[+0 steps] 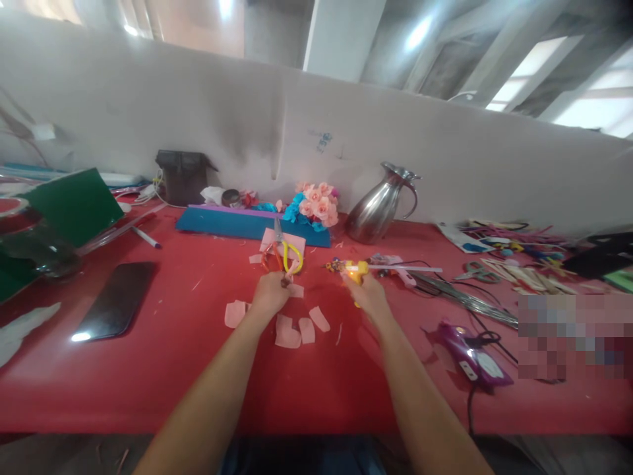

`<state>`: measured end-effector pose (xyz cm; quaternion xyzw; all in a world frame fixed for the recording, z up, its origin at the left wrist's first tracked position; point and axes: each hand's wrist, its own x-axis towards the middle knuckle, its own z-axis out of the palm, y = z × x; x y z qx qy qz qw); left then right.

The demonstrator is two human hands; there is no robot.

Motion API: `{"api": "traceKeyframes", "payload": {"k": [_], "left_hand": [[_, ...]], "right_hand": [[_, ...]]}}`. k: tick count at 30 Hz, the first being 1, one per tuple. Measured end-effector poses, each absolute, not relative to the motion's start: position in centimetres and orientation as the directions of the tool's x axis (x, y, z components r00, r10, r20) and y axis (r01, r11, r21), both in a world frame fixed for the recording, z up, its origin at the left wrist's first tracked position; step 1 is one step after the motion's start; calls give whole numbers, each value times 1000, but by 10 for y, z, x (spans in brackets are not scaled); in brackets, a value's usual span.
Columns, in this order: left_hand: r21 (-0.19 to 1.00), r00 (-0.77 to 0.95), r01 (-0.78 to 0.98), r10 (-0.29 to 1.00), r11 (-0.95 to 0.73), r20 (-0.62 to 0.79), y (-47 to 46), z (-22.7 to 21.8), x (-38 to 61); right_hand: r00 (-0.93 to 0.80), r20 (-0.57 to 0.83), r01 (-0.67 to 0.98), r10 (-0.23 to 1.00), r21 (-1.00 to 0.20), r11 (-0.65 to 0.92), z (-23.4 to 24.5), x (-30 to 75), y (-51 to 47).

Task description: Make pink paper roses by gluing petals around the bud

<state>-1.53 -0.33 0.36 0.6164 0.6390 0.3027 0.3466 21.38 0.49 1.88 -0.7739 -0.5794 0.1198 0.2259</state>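
My left hand [270, 292] is closed in a pinch on a small pink paper piece [288, 277], just in front of the yellow-handled scissors [283, 254] lying on the red table [163, 369]. My right hand [366, 293] is wrapped around a yellow glue gun [357, 269], its tip pointing left toward the pink piece. Several cut pink paper petals [297, 328] lie on the table between and in front of my hands.
A black phone [117, 300] lies at the left. At the back stand a blue board [237, 224], pink paper flowers [319, 203] and a steel jug [378, 206]. A purple glue gun [469, 356] with a black cord, wires and craft sticks fill the right side.
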Motion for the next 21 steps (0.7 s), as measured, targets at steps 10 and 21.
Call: {"api": "traceKeyframes", "payload": {"k": [10,21], "left_hand": [[914,14,405,1000,-13,8,-5,12,-12],[847,120,501,983,-178,136,-13,16,-10]], "right_hand": [[234,251,969,939,-141,-203,39,211,-14],[-350,316,843,882,-305,444,49,140,-22]]}}
